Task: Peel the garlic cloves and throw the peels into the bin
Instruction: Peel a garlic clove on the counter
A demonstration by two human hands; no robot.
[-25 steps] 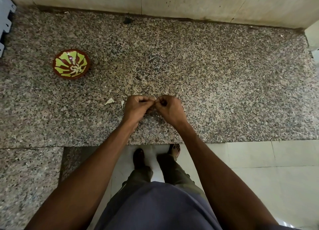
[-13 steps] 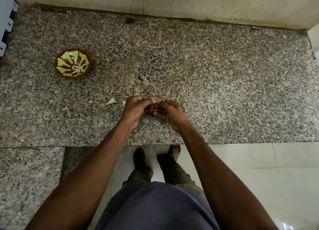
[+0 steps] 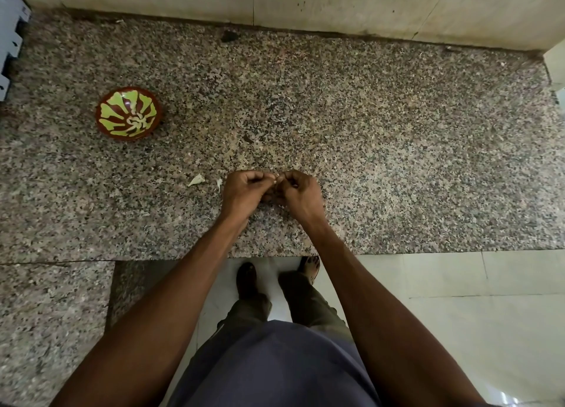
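A speckled granite counter runs across the view, backed by a pale tiled wall. On its left part stands a small brown bowl painted with green petal shapes. A white and blue object shows at the far left edge, cut off. Below the counter lies a pale tiled floor, where two feet in dark sandals stand.

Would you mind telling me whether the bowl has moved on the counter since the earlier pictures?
No. The bowl sits at the same spot on the granite counter, equally far from the peel scrap beside the left hand; only the camera shifted slightly.
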